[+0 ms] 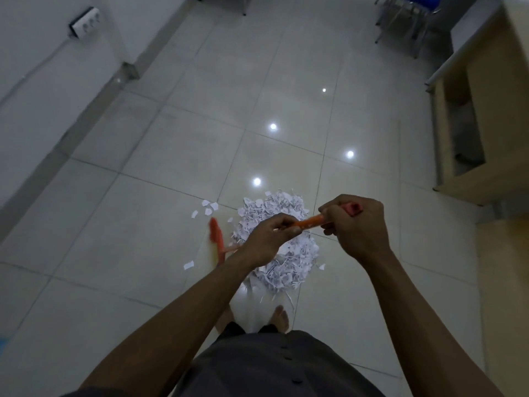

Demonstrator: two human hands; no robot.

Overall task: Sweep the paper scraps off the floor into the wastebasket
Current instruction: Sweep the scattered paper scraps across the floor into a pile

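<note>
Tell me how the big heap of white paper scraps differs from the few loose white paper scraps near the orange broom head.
The heap is dense and mounded; the loose scraps lie flat and apart. The heap sits right of the orange broom head; the loose scraps lie beyond and left of it. Both are white paper on the tiled floor.
</note>
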